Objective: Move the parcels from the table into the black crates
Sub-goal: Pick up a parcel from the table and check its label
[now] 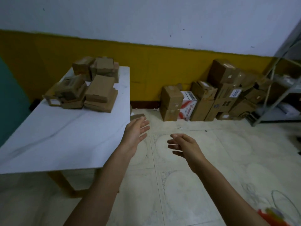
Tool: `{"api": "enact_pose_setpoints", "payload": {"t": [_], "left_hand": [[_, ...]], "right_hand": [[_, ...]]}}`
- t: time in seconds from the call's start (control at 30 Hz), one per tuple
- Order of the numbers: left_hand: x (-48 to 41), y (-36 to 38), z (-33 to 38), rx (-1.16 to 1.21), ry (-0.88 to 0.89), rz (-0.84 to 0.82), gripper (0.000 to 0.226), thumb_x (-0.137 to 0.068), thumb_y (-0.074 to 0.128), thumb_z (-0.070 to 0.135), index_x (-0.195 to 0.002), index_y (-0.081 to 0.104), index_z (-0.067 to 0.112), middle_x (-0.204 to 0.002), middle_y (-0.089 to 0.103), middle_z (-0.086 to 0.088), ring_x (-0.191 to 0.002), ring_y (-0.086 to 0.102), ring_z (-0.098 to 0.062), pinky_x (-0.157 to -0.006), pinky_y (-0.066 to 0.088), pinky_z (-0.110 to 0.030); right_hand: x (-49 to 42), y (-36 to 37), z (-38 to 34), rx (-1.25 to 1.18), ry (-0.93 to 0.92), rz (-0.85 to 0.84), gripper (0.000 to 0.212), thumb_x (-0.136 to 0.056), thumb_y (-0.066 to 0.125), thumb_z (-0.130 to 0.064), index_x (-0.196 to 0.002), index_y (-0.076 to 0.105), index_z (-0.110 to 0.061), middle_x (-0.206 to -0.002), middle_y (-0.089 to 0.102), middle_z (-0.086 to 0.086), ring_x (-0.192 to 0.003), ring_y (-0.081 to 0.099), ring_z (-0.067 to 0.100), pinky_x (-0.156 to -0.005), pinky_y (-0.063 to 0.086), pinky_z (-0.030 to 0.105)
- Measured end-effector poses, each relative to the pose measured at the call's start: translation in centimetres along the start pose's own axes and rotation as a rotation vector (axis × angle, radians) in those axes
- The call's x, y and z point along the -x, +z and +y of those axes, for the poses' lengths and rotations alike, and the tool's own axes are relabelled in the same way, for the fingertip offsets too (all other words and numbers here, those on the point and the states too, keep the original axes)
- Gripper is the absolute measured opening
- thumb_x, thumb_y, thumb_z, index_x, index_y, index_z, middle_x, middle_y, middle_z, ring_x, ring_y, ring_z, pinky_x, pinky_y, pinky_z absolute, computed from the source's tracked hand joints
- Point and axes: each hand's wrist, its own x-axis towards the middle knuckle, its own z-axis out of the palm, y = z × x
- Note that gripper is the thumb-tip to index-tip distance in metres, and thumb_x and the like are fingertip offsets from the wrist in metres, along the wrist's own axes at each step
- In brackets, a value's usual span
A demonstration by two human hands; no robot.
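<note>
Both hands reach forward with nothing in them. The left hand [136, 133] is spread, palm turned inward, just past the right edge of the table [57, 136]. The right hand [184, 146] hangs over the floor [203, 185], fingers loose and slightly bent. The parcels [84, 88] sit heaped at the table's far end, well apart from both hands. More boxes [211, 98] are stacked against the wall, beside a shelf [280, 98].

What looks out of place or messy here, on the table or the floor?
A loose cardboard piece appears to lie on the floor just beyond the right edge of the table, as if dropped. The parcels on the table are heaped crookedly, several tilted. A cable lies in loose loops at lower right.
</note>
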Motion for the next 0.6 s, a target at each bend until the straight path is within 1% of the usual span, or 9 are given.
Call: {"api": "enact_pose_setpoints", "payload": {"t": [0.1, 0.2, 0.37, 0.43, 0.53, 0.6], "left_hand": [[-4.6, 0.2, 1.0, 0.008, -0.007, 0.016, 0.038, -0.101, 0.042, 0.029, -0.134, 0.050, 0.013, -0.133, 0.057, -0.006, -0.119, 0.056, -0.021, -0.101, 0.042, -0.035], [-9.4, -0.5, 1.5, 0.017, -0.033, 0.076, 0.036, -0.101, 0.041, 0.029, -0.132, 0.051, 0.013, -0.131, 0.058, -0.006, -0.117, 0.056, -0.021, -0.098, 0.043, -0.034], [-17.4, -0.7, 2.6, 0.183, -0.093, 0.157, 0.031, -0.101, 0.039, 0.031, -0.122, 0.055, 0.014, -0.121, 0.062, -0.004, -0.110, 0.058, -0.020, -0.095, 0.042, -0.034], [-21.0, -0.6, 3.3, 0.202, -0.083, 0.199, 0.031, -0.102, 0.038, 0.032, -0.121, 0.055, 0.015, -0.122, 0.061, -0.005, -0.111, 0.058, -0.021, -0.098, 0.042, -0.035], [-26.2, -0.4, 4.6, 0.226, -0.054, 0.304, 0.029, -0.102, 0.036, 0.030, -0.120, 0.054, 0.015, -0.124, 0.059, -0.005, -0.113, 0.056, -0.021, -0.098, 0.041, -0.035], [-28.9, -0.3, 5.4, 0.274, -0.045, 0.410, 0.027, -0.102, 0.036, 0.030, -0.118, 0.053, 0.016, -0.125, 0.059, -0.005, -0.111, 0.056, -0.020, -0.097, 0.040, -0.035]], "right_hand": [[-5.3, -0.3, -1.1, -0.038, 0.041, -0.005, 0.017, -0.099, 0.049, -0.025, -0.105, 0.063, -0.016, -0.105, 0.069, 0.007, -0.097, 0.067, 0.021, -0.087, 0.053, 0.035], [-10.9, 0.5, -1.9, -0.045, 0.069, -0.057, 0.020, -0.100, 0.048, -0.024, -0.108, 0.063, -0.014, -0.104, 0.070, 0.008, -0.097, 0.067, 0.021, -0.087, 0.054, 0.035], [-21.1, 2.1, -3.3, -0.072, 0.090, -0.153, 0.019, -0.100, 0.046, -0.022, -0.105, 0.063, -0.016, -0.101, 0.070, 0.008, -0.095, 0.067, 0.023, -0.086, 0.054, 0.035], [-25.7, 2.5, -4.3, -0.113, 0.066, -0.129, 0.018, -0.100, 0.047, -0.019, -0.101, 0.065, -0.016, -0.098, 0.070, 0.008, -0.091, 0.067, 0.022, -0.082, 0.053, 0.033], [-33.2, 3.0, -6.8, -0.190, 0.023, -0.099, 0.017, -0.099, 0.049, -0.016, -0.094, 0.066, -0.015, -0.092, 0.071, 0.008, -0.084, 0.067, 0.021, -0.081, 0.052, 0.033], [-37.8, 3.4, -8.6, -0.176, 0.025, -0.159, 0.017, -0.099, 0.049, -0.016, -0.093, 0.065, -0.015, -0.089, 0.070, 0.007, -0.083, 0.066, 0.020, -0.083, 0.052, 0.035]]}}
